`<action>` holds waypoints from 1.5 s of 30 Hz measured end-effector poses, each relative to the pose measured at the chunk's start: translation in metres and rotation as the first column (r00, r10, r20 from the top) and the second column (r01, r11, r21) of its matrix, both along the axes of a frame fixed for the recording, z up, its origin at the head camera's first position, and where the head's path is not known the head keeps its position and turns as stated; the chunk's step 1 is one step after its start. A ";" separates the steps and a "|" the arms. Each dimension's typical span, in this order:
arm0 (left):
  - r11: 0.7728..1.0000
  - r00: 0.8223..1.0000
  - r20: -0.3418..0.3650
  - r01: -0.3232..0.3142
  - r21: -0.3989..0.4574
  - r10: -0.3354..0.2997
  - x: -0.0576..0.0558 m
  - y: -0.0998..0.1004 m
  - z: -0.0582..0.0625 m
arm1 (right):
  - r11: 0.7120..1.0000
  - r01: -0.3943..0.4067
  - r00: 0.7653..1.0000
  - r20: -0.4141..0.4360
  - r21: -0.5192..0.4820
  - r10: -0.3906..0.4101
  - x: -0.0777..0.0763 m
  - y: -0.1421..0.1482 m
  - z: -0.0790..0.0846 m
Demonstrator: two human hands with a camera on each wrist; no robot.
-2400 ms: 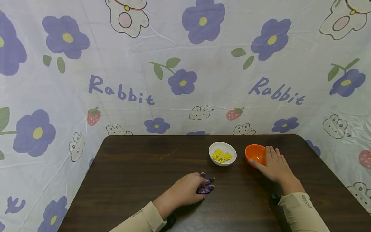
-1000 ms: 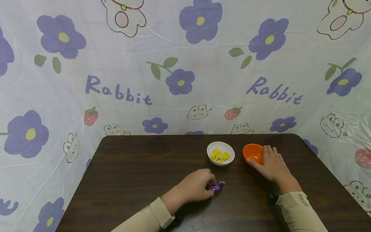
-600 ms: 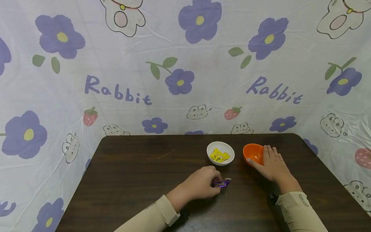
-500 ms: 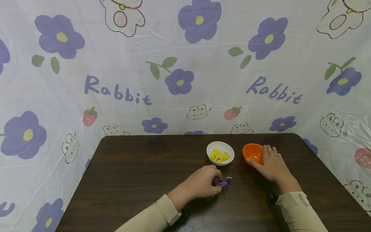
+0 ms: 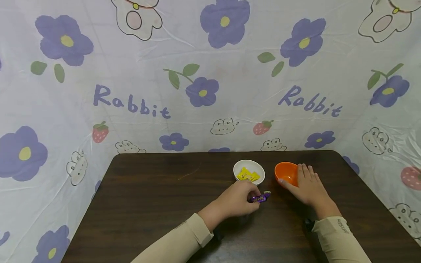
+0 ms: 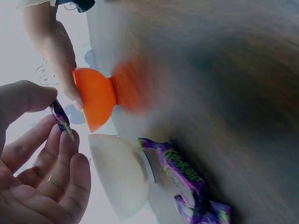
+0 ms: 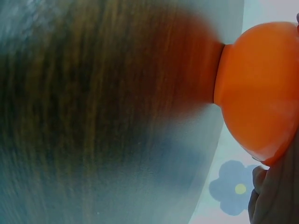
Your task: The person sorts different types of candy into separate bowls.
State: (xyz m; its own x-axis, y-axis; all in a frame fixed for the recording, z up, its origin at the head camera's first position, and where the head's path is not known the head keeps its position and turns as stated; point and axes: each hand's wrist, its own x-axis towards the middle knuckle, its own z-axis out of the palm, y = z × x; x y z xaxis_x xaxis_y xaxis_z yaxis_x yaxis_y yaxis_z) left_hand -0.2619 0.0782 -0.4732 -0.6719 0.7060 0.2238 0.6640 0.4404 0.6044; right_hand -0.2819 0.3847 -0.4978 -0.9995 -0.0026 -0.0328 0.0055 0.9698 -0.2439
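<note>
My left hand [image 5: 236,200] pinches a purple-wrapped candy [image 5: 260,197] between thumb and finger, in front of the white bowl. The left wrist view shows this candy at the thumb tip, with the other fingers half bent below. More purple candy [image 6: 184,179] lies on the table beneath that hand, hidden from the head view. My right hand [image 5: 309,186] rests against the right side of the orange bowl [image 5: 285,173], thumb at its front rim and straight fingers along the far side. The right wrist view shows the bowl's outer wall and foot.
A white bowl [image 5: 250,164] holding several yellow-wrapped pieces [image 5: 247,175] stands left of the orange bowl, partly behind my left hand. The dark wooden table [image 5: 158,190] ends at a patterned cloth backdrop [image 5: 184,44].
My left hand has taken up a purple candy from the group by its fingers and moved right and forward, towards the bowls. The right hand stays at the orange bowl.
</note>
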 end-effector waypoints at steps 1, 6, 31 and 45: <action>1.000 1.000 -0.002 -0.003 0.002 0.003 0.000 0.002 0.001 | 1.000 0.002 1.000 -0.001 0.001 -0.002 0.001 0.000 0.000; 1.000 1.000 -0.011 -0.010 0.012 0.010 -0.004 0.010 0.003 | 1.000 0.000 1.000 -0.008 0.010 0.000 0.003 -0.002 0.002; 0.991 0.999 0.021 -0.034 0.126 0.032 -0.029 0.051 0.014 | 1.000 -0.002 1.000 0.000 0.016 0.002 0.007 -0.002 0.005; 0.987 0.994 0.051 -0.099 0.127 0.093 -0.045 0.076 0.013 | 1.000 -0.019 1.000 -0.007 -0.012 0.019 0.004 0.007 0.003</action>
